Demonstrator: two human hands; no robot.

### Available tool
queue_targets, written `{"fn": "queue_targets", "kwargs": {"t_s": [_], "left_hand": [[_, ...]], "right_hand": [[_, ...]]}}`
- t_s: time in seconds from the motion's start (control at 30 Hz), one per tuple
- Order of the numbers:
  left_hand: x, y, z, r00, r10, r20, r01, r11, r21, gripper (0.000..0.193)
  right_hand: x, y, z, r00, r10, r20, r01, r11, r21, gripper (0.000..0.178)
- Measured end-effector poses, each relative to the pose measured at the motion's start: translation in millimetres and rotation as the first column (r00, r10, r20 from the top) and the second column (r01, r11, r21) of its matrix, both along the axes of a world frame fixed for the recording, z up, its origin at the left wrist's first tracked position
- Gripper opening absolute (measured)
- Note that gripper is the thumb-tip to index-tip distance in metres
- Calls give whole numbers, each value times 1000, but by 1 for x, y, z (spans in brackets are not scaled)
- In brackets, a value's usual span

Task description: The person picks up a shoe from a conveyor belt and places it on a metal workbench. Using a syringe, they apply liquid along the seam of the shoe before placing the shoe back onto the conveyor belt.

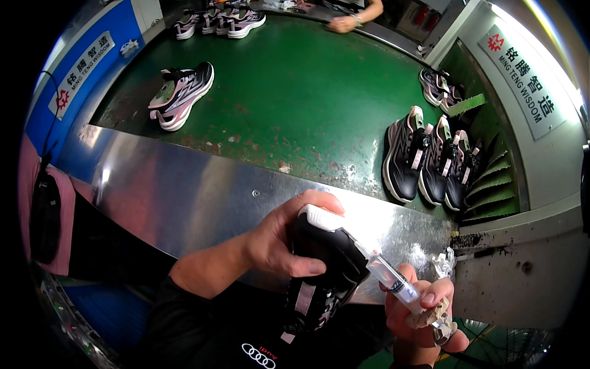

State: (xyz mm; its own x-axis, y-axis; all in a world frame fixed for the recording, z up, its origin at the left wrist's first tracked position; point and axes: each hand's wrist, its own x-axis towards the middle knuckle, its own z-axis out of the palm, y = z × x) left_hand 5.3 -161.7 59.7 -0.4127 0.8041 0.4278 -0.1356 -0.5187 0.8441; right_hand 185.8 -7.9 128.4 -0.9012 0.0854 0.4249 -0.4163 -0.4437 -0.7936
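Observation:
A black sneaker point(326, 258) with a white sole and a pink tab is tilted in my left hand point(286, 237). The thumb lies across its black upper and the fingers wrap round the white toe end of the sole. My right hand point(424, 310) is closed around a clear syringe point(393, 277) with dark markings. The syringe's thin tip meets the sneaker's side, close to where upper and sole join. Crusty whitish residue point(433, 317) clings around the fingers and the syringe's rear end.
A green conveyor belt point(295, 92) runs beyond the metal ledge point(203, 190). One sneaker point(181, 95) lies on it at left, several sneakers point(405, 154) stand at right beside green bristly strips point(491, 184), and more sneakers point(221, 21) sit far left. Another person's hand point(344, 23) rests at the far edge.

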Motion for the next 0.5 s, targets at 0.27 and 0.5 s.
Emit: {"fn": "queue_targets", "kwargs": {"t_s": [0.27, 0.5], "left_hand": [[0, -1, 3, 992, 3, 122, 0, 1000, -27, 70], [-9, -2, -4, 988, 9, 153, 1, 998, -65, 74]], "right_hand": [[5, -5, -4, 997, -48, 66, 50, 998, -31, 67], [7, -4, -10, 990, -74, 120, 76, 997, -17, 68]]}}
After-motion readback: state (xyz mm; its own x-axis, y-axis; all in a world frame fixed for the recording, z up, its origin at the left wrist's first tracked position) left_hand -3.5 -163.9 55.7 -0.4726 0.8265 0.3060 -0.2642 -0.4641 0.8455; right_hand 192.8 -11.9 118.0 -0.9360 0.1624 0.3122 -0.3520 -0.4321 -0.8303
